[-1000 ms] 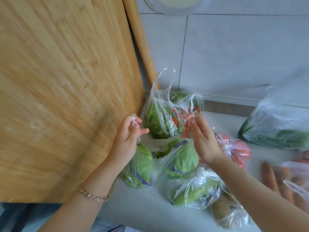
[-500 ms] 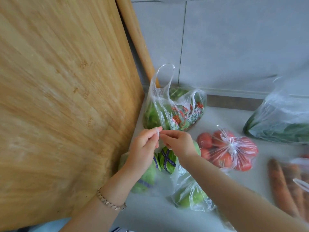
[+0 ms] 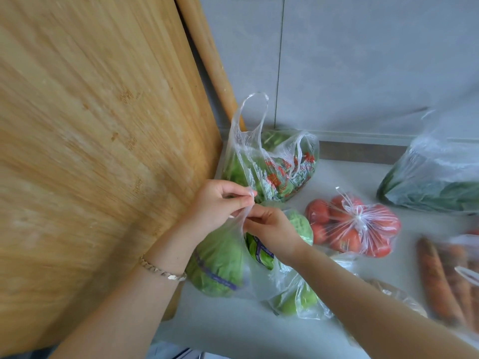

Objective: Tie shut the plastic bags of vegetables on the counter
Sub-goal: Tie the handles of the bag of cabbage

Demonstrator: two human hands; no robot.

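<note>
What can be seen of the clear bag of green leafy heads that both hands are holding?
The clear bag is thin, crinkled plastic holding green leafy heads wrapped with purple printed bands. It lies on the grey counter beside the upright wooden board. Its top is drawn up into thin strips that the left hand and right hand pinch close together above it. No finished knot shows.

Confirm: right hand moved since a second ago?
Yes: the right hand went left, away from the tomato bag, joining the left hand over the lettuce bag.
</note>
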